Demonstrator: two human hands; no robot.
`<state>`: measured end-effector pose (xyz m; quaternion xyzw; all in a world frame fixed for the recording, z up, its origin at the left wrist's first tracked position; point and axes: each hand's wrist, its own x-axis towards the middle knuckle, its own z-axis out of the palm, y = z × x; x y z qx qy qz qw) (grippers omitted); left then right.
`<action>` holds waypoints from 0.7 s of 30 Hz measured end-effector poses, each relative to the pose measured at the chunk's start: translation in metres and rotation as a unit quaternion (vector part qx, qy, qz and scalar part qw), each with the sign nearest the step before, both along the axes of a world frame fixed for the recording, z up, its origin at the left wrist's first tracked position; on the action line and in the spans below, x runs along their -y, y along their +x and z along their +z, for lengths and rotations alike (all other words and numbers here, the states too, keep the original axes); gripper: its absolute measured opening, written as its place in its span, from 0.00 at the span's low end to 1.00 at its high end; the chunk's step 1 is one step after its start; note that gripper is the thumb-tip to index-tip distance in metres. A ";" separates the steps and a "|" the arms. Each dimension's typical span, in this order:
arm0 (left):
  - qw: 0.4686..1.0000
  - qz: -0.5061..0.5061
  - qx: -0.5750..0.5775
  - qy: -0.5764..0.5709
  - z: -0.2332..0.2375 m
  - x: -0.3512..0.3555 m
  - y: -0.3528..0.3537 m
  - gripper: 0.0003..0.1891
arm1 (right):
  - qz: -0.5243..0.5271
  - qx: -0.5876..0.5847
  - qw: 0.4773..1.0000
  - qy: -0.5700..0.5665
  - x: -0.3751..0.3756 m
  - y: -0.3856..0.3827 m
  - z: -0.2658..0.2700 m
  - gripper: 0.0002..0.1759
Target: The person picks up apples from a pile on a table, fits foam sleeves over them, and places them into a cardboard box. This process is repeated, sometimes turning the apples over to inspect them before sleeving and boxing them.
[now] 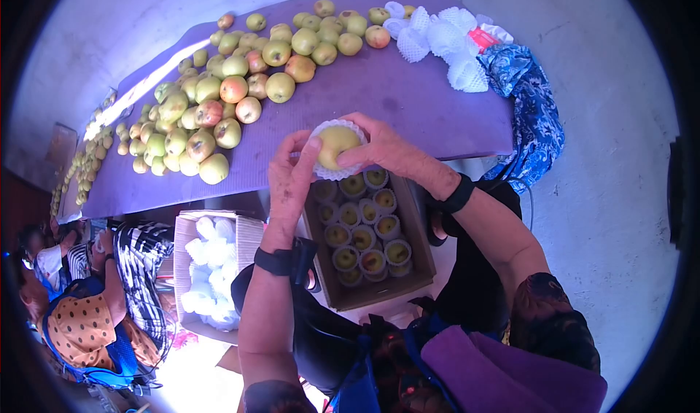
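Observation:
Between my two hands is a yellow-green apple with a white foam net sleeve around it. My left hand grips it from the left side, thumb against the fruit. From the right, my right hand closes on it too, its thumb lying across the apple's front. Just below the hands stands a cardboard box holding several sleeved apples set in rows.
Loose apples are heaped on the purple-covered table. White foam sleeves lie at its right end beside blue patterned cloth. A second box of foam sleeves stands left. Another person sits far left.

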<state>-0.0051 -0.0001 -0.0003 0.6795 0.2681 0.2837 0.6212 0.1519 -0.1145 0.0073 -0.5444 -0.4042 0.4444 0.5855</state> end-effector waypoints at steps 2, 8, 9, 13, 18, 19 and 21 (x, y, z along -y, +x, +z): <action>0.998 0.018 -0.015 0.051 -0.005 -0.003 0.000 0.19 | 0.004 0.036 0.999 -0.015 0.000 0.001 0.000 0.36; 0.998 0.030 -0.010 0.047 -0.014 -0.006 -0.002 0.10 | 0.029 0.067 0.997 -0.041 -0.002 0.000 -0.005 0.36; 0.988 0.066 -0.016 0.140 -0.017 -0.005 -0.002 0.09 | 0.029 0.067 0.996 -0.042 -0.002 -0.001 -0.004 0.36; 0.963 0.119 0.019 0.240 -0.015 -0.001 -0.002 0.09 | 0.039 0.026 0.996 -0.078 0.000 -0.005 0.006 0.37; 0.986 0.045 -0.009 0.161 -0.011 -0.006 -0.002 0.16 | 0.046 0.041 0.997 -0.050 -0.001 0.000 -0.002 0.37; 0.997 0.013 -0.010 0.079 -0.003 -0.001 -0.002 0.19 | 0.042 0.031 0.997 -0.059 0.000 -0.001 0.001 0.38; 0.999 -0.038 -0.001 0.006 0.005 0.006 -0.003 0.22 | 0.038 0.020 0.997 -0.067 0.000 -0.001 0.001 0.38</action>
